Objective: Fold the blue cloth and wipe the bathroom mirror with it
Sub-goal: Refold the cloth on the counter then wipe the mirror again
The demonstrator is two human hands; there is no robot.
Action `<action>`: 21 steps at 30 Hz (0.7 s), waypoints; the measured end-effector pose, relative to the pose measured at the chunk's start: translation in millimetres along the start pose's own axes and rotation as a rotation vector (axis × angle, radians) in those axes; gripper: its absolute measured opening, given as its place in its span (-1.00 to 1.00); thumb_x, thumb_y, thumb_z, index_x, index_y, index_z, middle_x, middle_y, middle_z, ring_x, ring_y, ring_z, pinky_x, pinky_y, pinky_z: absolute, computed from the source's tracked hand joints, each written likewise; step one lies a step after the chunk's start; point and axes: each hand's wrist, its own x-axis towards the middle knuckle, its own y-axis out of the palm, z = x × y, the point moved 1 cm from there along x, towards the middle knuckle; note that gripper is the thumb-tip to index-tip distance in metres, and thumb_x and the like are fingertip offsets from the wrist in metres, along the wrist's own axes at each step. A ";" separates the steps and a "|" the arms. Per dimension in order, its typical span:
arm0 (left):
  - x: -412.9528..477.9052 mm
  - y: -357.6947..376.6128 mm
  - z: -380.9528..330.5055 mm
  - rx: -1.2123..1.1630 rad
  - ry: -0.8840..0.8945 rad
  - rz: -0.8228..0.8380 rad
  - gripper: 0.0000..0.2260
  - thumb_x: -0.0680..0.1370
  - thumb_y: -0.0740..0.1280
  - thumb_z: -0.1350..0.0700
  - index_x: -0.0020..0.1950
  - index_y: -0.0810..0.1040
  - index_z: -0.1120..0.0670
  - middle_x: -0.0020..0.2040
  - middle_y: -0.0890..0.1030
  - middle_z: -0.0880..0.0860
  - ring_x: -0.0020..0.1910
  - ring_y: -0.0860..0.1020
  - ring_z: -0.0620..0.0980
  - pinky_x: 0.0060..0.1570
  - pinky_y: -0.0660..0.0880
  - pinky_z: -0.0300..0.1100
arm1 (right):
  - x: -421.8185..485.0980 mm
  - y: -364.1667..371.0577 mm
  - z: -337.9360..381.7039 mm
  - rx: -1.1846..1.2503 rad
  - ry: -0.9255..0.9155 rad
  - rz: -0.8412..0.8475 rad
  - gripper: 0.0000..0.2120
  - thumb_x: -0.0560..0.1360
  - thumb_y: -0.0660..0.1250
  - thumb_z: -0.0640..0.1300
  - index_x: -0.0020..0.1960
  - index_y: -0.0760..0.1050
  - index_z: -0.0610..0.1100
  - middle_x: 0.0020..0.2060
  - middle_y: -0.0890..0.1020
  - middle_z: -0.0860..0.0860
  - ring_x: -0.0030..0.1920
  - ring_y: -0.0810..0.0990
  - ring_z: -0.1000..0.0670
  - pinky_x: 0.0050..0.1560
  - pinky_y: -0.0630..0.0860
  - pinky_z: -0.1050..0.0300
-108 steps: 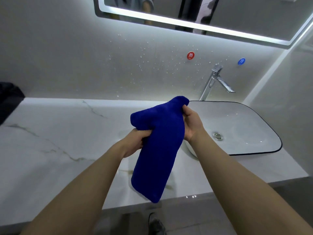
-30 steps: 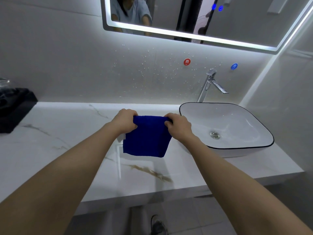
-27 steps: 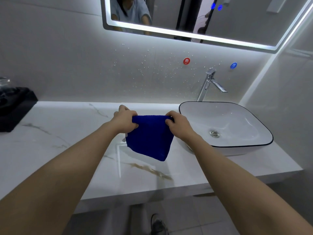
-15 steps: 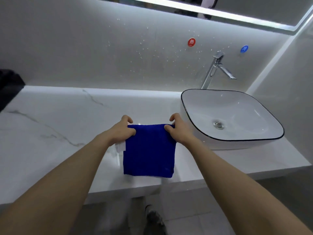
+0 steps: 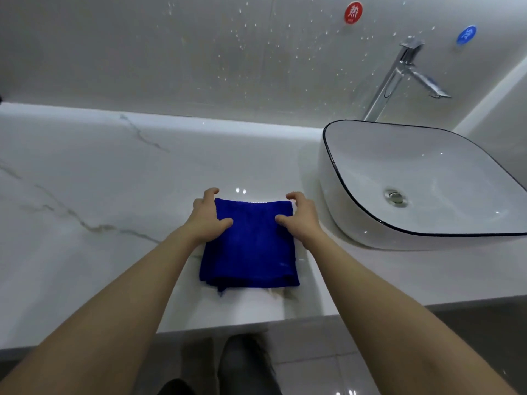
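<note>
The blue cloth [image 5: 251,246] lies flat on the white marble counter [image 5: 99,181], folded into a rough square with its layered edges toward me. My left hand [image 5: 209,216] pinches its far left corner, thumb on top and fingers curled over the far edge. My right hand [image 5: 299,216] pinches the far right corner the same way. The mirror is out of the frame.
A white basin with a dark rim [image 5: 336,172] stands just right of the cloth, with a chrome tap [image 5: 399,72] behind it. The wall carries water spots, a red round sticker [image 5: 353,12] and a blue one [image 5: 466,34]. The counter's front edge [image 5: 228,323] lies near me; my shoe shows below.
The cloth went from hanging long between my hands to a folded square, and has come down flat onto the counter. My view has tilted down, so the mirror has left the frame.
</note>
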 end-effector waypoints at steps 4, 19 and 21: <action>-4.9 5.9 5.0 0.056 -0.082 -0.059 -0.33 0.46 0.35 0.09 0.47 0.06 0.05 0.36 0.27 0.19 0.08 0.43 0.08 0.00 0.39 -0.14 | -8.2 4.7 -2.4 -0.050 0.063 0.091 -0.33 0.39 0.42 -0.18 0.42 0.21 0.00 0.30 0.23 -0.08 0.05 0.38 -0.02 0.14 0.44 0.14; -56.4 11.7 -6.9 -0.067 -0.187 0.093 -0.19 0.45 0.31 0.26 0.50 -0.13 -0.09 -0.15 0.40 -0.02 -0.16 0.47 0.04 -0.11 0.48 -0.09 | -58.2 7.1 1.1 -0.349 0.170 0.359 -0.21 0.45 0.31 -0.31 0.50 0.02 0.12 0.34 0.21 -0.13 0.24 0.39 -0.17 0.22 0.41 0.04; -57.2 12.9 -4.4 -0.070 -0.212 0.166 -0.16 0.44 0.33 0.27 0.50 -0.14 -0.13 0.06 0.41 0.06 -0.05 0.47 0.07 -0.03 0.50 -0.07 | -63.3 7.8 2.0 -0.344 0.179 0.377 -0.24 0.47 0.25 -0.36 0.51 0.01 0.11 0.37 0.15 -0.13 0.27 0.37 -0.19 0.25 0.38 0.03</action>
